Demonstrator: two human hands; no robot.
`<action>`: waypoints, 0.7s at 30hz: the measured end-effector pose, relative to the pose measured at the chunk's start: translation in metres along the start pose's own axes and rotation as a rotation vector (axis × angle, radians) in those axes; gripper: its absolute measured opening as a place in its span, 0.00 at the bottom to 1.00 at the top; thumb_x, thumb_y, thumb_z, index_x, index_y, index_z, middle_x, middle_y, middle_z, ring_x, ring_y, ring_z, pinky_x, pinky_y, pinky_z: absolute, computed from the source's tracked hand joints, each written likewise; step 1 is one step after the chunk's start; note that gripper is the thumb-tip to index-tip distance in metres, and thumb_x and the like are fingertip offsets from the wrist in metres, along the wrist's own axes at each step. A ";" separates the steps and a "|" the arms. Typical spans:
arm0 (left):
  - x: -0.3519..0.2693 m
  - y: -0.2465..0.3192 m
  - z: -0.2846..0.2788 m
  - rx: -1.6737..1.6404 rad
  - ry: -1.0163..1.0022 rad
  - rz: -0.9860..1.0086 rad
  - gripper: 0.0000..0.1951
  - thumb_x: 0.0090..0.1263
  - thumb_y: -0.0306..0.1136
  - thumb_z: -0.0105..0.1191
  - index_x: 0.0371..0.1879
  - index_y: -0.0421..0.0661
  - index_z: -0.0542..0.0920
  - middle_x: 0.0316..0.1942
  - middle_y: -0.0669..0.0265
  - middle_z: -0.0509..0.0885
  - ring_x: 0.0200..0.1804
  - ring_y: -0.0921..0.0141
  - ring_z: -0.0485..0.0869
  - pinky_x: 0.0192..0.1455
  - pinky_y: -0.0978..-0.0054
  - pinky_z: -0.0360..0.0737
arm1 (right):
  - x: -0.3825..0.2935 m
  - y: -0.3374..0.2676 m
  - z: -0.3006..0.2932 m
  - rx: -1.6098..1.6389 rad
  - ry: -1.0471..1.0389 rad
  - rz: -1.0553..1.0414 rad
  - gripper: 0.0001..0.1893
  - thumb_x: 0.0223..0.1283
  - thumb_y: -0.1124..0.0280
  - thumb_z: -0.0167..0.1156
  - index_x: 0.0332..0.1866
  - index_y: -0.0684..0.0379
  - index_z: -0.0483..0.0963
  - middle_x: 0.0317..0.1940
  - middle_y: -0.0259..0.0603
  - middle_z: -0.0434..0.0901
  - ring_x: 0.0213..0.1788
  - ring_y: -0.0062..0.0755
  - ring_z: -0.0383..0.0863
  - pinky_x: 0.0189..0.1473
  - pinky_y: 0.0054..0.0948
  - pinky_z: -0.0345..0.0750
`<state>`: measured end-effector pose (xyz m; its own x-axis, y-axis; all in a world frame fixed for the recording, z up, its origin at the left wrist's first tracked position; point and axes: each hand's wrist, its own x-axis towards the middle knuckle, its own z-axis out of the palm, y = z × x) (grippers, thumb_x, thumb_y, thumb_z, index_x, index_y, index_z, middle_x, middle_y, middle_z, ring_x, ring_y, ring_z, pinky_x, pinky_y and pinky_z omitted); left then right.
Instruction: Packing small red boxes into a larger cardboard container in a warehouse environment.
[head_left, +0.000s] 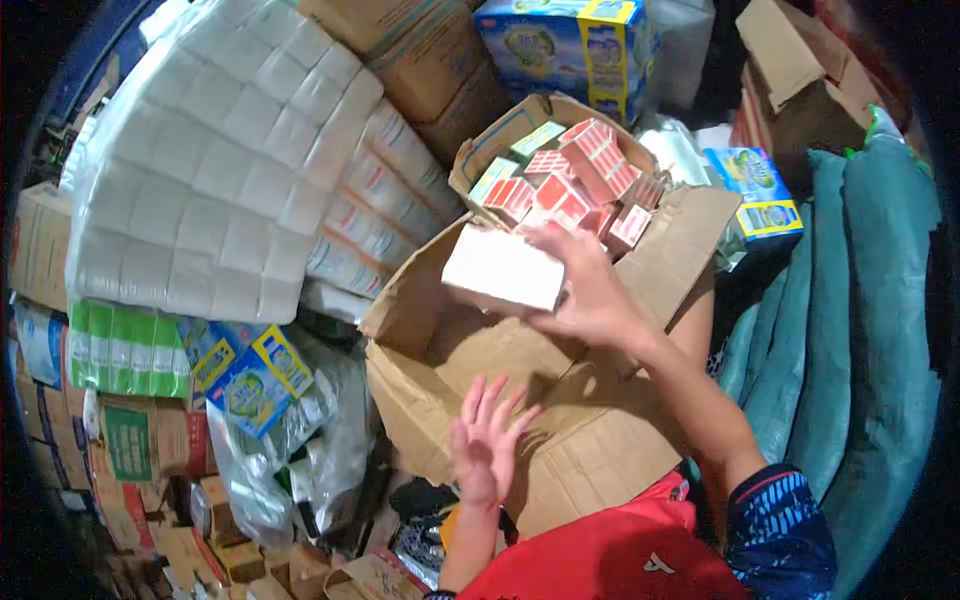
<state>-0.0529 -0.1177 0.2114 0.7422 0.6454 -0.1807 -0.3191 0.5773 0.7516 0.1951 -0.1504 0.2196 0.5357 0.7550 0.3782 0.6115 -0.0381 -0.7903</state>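
Note:
My right hand (589, 289) grips a small white box (504, 270) by its right end, above the upper part of an open cardboard box (412, 405). My left hand (486, 442) is raised over the near left side of that carton, fingers spread, holding nothing. The carton's brown inside shows between the hands. Just beyond it, a second open cardboard box (466, 161) holds many small red-and-white boxes (596, 157) and several pale green ones (538, 140). The white box partly hides the near edge of this heap.
Plastic-wrapped white rolls (195, 187) stand at the left. Blue-and-yellow packs lie at the left (255, 382), at the right (754, 191) and at the top (562, 52). Tall green wrapped bundles (889, 300) line the right side. Small cartons (180, 555) are heaped at lower left.

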 end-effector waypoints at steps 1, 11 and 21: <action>0.008 -0.007 0.004 0.013 0.032 0.006 0.36 0.76 0.59 0.42 0.73 0.43 0.58 0.70 0.56 0.65 0.68 0.60 0.68 0.67 0.51 0.70 | -0.014 -0.004 0.007 0.054 -0.063 -0.126 0.46 0.30 0.63 0.80 0.64 0.60 0.67 0.61 0.48 0.76 0.56 0.48 0.74 0.64 0.42 0.68; 0.104 -0.097 -0.084 -0.282 0.884 -0.272 0.20 0.72 0.55 0.51 0.52 0.55 0.80 0.49 0.69 0.84 0.50 0.69 0.83 0.51 0.64 0.82 | -0.078 0.028 -0.012 0.571 -0.189 0.192 0.38 0.47 0.68 0.77 0.66 0.58 0.69 0.61 0.39 0.75 0.62 0.30 0.75 0.66 0.31 0.70; 0.251 -0.104 -0.207 -0.228 0.992 -0.382 0.29 0.68 0.64 0.52 0.58 0.56 0.74 0.62 0.68 0.74 0.62 0.63 0.73 0.65 0.51 0.73 | -0.089 0.061 -0.031 0.881 -0.014 0.380 0.35 0.52 0.76 0.72 0.67 0.58 0.67 0.60 0.36 0.74 0.59 0.27 0.74 0.64 0.31 0.72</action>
<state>0.0447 0.0878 -0.0437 0.0412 0.4608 -0.8865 -0.3462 0.8389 0.4200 0.2023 -0.2403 0.1526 0.5978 0.8014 0.0205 -0.2624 0.2198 -0.9396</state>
